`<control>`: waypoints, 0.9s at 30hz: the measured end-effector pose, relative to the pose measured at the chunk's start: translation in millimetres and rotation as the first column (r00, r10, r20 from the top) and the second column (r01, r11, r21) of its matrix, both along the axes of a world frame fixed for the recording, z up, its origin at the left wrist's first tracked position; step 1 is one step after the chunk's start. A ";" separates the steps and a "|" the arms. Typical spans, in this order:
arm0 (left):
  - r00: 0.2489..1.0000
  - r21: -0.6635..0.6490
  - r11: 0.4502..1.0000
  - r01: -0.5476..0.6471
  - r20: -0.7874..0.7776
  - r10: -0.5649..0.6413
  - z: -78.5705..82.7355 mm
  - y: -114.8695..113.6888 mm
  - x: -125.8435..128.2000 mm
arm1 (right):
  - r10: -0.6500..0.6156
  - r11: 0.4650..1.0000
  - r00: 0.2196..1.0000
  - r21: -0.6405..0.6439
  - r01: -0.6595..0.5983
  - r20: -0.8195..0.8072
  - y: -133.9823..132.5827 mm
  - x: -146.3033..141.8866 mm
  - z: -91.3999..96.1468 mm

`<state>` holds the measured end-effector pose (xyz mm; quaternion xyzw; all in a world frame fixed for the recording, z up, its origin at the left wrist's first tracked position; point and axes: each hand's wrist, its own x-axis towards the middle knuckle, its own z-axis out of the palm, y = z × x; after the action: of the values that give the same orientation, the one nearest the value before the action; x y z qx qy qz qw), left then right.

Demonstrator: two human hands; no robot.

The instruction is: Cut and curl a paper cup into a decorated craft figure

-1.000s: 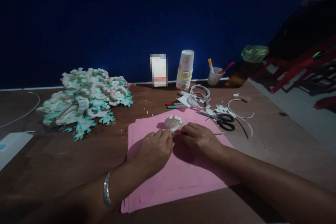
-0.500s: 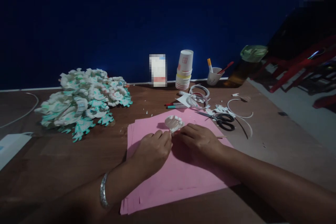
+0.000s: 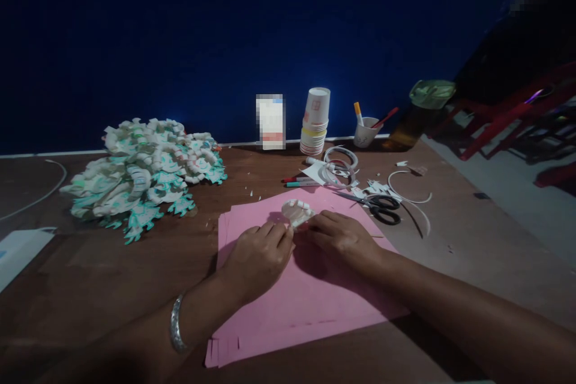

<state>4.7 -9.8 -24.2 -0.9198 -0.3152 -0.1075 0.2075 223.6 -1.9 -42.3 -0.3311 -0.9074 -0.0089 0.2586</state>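
A small white paper cutout (image 3: 297, 212) with curled tabs round its edge is raised over a stack of pink paper sheets (image 3: 288, 318). My left hand (image 3: 262, 252) has its fingers closed on the cutout's near left side. On the other side, the bent fingers of my right hand (image 3: 342, 237) pinch the cutout's right edge. My fingertips and the lower part of the cutout are largely hidden. The end of a thin stick (image 3: 377, 236) shows behind my right hand; I cannot tell whether the hand holds it.
At the left lies a heap of white and green paper cutouts (image 3: 157, 174). Black-handled scissors (image 3: 382, 209), paper scraps (image 3: 378, 189), paper rings (image 3: 342, 171) and markers (image 3: 299, 183) lie beyond the sheets. Stacked paper cups (image 3: 317, 114) and a cup with pens (image 3: 366, 133) stand behind.
Both hands have stayed nearly in place on the white cutout, with only slight finger movement. The view has shifted very slightly.
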 end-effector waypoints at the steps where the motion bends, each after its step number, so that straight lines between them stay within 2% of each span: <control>1: 1.000 0.002 1.000 0.008 -0.006 -0.008 -0.9 0.0 -1.0 | 0.001 1.000 1.000 -0.009 -0.001 0.003 0.4 0.5 -0.1; 5: 0.998 -0.015 1.000 -0.013 -0.058 0.012 -2.7 -0.8 -0.3 | 0.027 0.999 0.999 -0.017 -0.027 0.029 1.6 3.0 -0.4; 10: 0.990 -0.079 0.994 -0.077 -0.122 0.067 0.2 -0.9 5.7 | -0.026 0.999 0.999 -0.020 0.027 0.020 -2.1 1.5 1.5; 17: 0.982 -0.058 0.993 -0.107 -0.165 0.096 6.4 2.8 11.0 | -0.038 0.999 0.998 0.034 0.037 0.053 -0.2 3.5 -0.5; 21: 0.989 -0.061 0.993 -0.103 -0.109 0.096 7.1 4.7 10.7 | -0.058 0.993 0.992 0.106 0.046 0.116 4.0 4.6 -5.8; 26: 0.998 -0.018 0.998 -0.059 0.015 0.059 2.2 5.0 0.8 | -0.182 0.980 0.983 0.082 0.179 0.034 0.4 -4.3 -6.9; 27: 0.999 -0.012 0.999 -0.041 0.021 0.042 1.1 5.1 -1.0 | -0.161 0.985 0.986 0.072 0.158 0.035 -0.6 -5.9 -5.8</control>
<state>3.7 -4.7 -23.0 -0.9131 -0.3370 -0.1112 0.2011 217.7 -2.5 -48.1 -0.3934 -0.8823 -0.0675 0.2496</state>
